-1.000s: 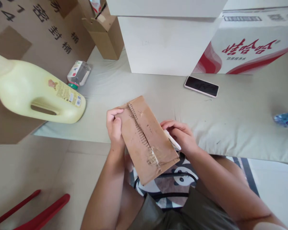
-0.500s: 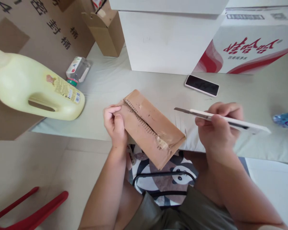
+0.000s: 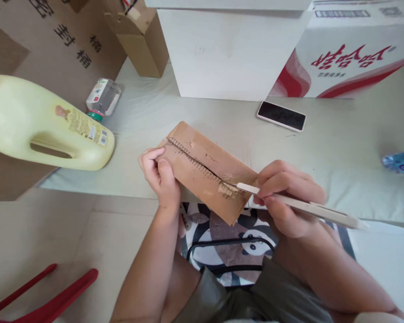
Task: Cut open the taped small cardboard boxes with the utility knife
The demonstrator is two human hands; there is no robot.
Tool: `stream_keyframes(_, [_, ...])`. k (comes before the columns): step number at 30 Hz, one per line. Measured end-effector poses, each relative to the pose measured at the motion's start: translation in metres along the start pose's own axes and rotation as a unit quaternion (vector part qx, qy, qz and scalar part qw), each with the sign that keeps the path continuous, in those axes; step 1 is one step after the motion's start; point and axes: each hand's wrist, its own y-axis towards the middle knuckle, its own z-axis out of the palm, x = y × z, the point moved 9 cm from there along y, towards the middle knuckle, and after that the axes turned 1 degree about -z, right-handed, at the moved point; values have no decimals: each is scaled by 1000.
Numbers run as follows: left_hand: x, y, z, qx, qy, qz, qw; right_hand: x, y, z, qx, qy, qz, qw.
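My left hand [image 3: 160, 177] grips the left end of a small brown cardboard box [image 3: 202, 166], thumb on top. The box is tilted, its near part over my lap. A torn, ridged seam runs along its upper face, with a scuffed, taped patch close to the right end. In my closed right hand [image 3: 289, 195] is a white utility knife [image 3: 330, 213], its front end at that patch. The blade is hardly visible there, so how deep it goes I cannot tell.
Behind the box lies a phone [image 3: 281, 116] on the cloth-covered table [image 3: 144, 125]. White cartons [image 3: 229, 58] stand at the back. To the left are a yellow jug [image 3: 50, 125] and a clear bottle [image 3: 103, 98]; a blue item [image 3: 402, 161] lies far right.
My right hand has brought the knife left and down, from beside the box onto its seam near the right end. The box has turned slightly in my left hand.
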Motion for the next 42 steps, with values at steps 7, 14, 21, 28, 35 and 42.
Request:
stream_keyframes(7, [0,1,1,3,10,-7,1000,16,-5,8,-9,-90,-59,994])
stream_keyframes(14, [2,1,-1,-2,14,-12,1000,18,-6,0,-27,-77,-47,996])
stream_keyframes(21, [0,5,-3,-14,12,-6,1000,19,-4,-15,-28,-84,-1,996])
stream_keyframes(28, [1,4,-2,-15,-1,-1,1000,14,-3,-7,-20,-64,-22,998])
stream_keyframes(35, [3,4,-1,-13,9,3,1000,19,-9,-22,-73,-59,-32,995])
stream_keyframes(42, [2,5,0,-17,20,10,1000,10,-16,-31,-103,-44,-46,993])
